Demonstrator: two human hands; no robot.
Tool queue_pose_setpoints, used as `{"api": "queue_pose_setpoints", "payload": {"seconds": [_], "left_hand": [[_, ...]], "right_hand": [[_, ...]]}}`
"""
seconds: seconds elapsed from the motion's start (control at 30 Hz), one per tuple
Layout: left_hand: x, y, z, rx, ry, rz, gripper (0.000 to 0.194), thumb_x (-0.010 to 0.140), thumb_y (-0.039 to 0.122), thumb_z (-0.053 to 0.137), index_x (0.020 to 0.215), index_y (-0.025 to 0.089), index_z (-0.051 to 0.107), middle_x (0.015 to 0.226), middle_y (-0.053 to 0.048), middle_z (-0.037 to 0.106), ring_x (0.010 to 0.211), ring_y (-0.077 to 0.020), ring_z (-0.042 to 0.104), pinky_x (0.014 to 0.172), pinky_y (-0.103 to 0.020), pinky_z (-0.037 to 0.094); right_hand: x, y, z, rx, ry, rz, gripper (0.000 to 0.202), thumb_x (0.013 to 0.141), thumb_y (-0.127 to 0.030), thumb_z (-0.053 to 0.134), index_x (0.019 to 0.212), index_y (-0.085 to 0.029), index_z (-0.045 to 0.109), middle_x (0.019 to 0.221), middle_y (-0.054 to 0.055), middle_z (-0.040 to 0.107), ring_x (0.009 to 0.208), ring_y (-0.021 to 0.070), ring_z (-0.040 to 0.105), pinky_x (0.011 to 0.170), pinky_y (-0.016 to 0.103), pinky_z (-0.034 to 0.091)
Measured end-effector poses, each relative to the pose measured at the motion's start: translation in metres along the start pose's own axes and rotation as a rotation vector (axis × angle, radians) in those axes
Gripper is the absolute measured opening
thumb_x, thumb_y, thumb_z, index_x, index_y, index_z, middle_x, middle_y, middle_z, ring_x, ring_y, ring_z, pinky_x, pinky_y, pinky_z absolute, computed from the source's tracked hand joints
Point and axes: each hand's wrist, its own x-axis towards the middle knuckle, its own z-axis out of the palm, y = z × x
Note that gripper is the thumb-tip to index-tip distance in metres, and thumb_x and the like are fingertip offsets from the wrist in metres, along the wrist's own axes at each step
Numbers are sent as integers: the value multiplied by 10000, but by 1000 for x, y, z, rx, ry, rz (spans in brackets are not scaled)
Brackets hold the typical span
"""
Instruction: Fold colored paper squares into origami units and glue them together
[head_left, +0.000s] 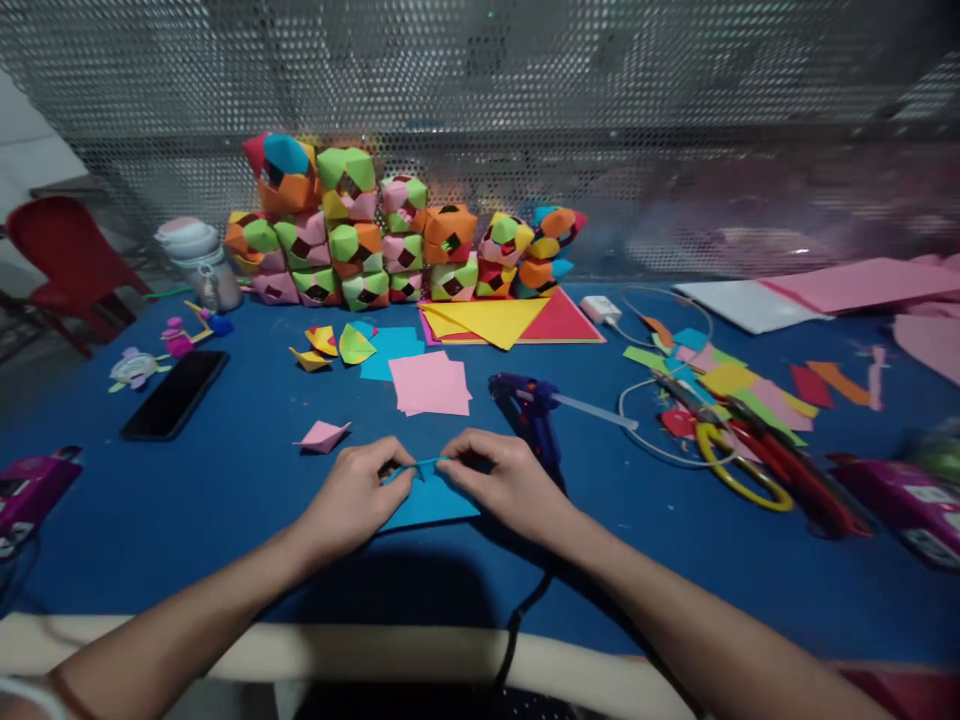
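A blue paper (431, 500) lies near the front of the blue table, its far edge raised and folded over. My left hand (364, 495) pinches that edge at its left end, fingers closed. At the right end my right hand (510, 480) pinches the same edge between thumb and fingers. A small folded pink piece (323, 437) sits just left of my left hand. Beyond the hands is a stack of pink squares (430, 383), with blue sheets (390, 350) behind it. A blue glue gun (534, 405) lies beside my right hand.
Stacked folded-paper blocks (356, 250) line the back, behind yellow and red sheets (495, 320). A black phone (176, 395) lies left. Right are paper scraps (727, 378), yellow-handled scissors (739, 480), a white cable and a purple box-like item (900, 500). A black cord runs over the front edge.
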Motion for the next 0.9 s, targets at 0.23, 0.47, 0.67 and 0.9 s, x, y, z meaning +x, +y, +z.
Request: {"api": "queue_pose_setpoints", "payload": {"seconds": [0.23, 0.47, 0.67, 0.9], "left_hand": [[3, 3, 3, -143, -63, -25, 181, 790, 273, 519, 875, 179, 649, 878, -25, 670, 801, -156, 580, 730, -265, 431], [6, -3, 7, -392, -46, -150, 195, 802, 292, 529, 833, 137, 644, 808, -39, 667, 715, -140, 579, 634, -242, 441], [4, 0, 7, -430, -93, -134, 237, 807, 311, 533, 930, 150, 657, 870, -51, 674, 789, -159, 581, 701, -267, 443], [4, -4, 7, -398, -134, -132, 291, 825, 369, 495, 759, 137, 658, 733, -12, 624, 682, -127, 515, 629, -237, 386]], "right_hand": [[-1, -3, -1, 41, -11, 8, 108, 800, -218, 550, 726, -171, 614, 689, 11, 617, 630, 122, 550, 595, 255, 431], [1, -4, -3, 161, -57, 198, 147, 796, -268, 536, 836, -162, 629, 692, 9, 603, 595, 113, 513, 532, 238, 410], [2, -5, -2, 157, -51, 207, 144, 783, -259, 523, 734, -160, 617, 654, 5, 585, 577, 113, 494, 523, 239, 385], [0, -6, -2, 178, -80, 234, 157, 777, -275, 525, 767, -163, 635, 662, 4, 588, 591, 115, 483, 539, 242, 374]]}}
